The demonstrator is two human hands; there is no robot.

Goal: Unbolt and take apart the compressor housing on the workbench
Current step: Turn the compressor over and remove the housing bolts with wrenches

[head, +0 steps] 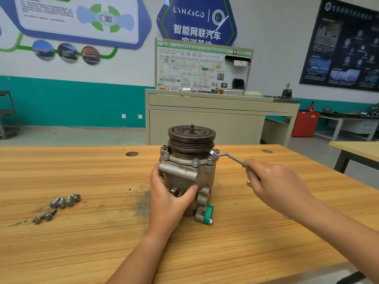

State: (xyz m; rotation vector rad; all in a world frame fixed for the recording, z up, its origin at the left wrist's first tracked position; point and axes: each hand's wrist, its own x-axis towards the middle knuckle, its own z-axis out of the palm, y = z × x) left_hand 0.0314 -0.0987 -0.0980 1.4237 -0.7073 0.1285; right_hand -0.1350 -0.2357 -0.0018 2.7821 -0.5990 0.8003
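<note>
A grey metal compressor [202, 171] stands upright on the wooden workbench [82, 232], its dark grooved pulley [191, 137] on top. Bolts [195, 161] sit around its upper flange. My left hand [170, 198] grips the housing's front, thumb across the lower body. My right hand [274, 183] holds the handle of a silver offset wrench [227, 156], whose ring end sits on a flange bolt at the compressor's upper right. Several removed bolts [59, 206] lie loose on the bench to the left.
A green clip and mounting ear [207, 214] stick out at the compressor's base. A dark grease smear [141, 201] marks the bench left of it. Behind the bench stand a beige training console [205, 124] and, at right, a second table [356, 150].
</note>
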